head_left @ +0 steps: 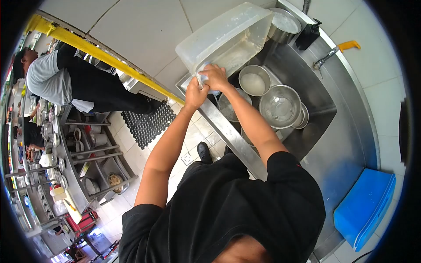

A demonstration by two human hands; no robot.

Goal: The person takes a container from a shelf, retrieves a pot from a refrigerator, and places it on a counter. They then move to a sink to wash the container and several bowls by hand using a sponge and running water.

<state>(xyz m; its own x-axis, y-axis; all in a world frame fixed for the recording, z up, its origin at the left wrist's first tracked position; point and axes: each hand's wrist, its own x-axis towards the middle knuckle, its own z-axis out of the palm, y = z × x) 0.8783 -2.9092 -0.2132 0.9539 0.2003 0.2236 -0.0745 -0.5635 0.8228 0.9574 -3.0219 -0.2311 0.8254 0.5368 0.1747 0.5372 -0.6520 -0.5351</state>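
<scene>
"What's held?"
"I see the left hand (196, 94) gripping a clear rectangular plastic tub (228, 38) by its rim, tilted over the grey steel sink (323, 100)."
"The right hand (214, 78)?"
"Fingers bent at the tub's corner; their hold I can't tell."
"Beyond?"
"Black pump bottle (308, 37), sink's back edge."

No writing, label, brand or number can be read; a small red mark (299, 165) on the black shirt (232, 206), right of centre, is too tiny to make out.
</scene>
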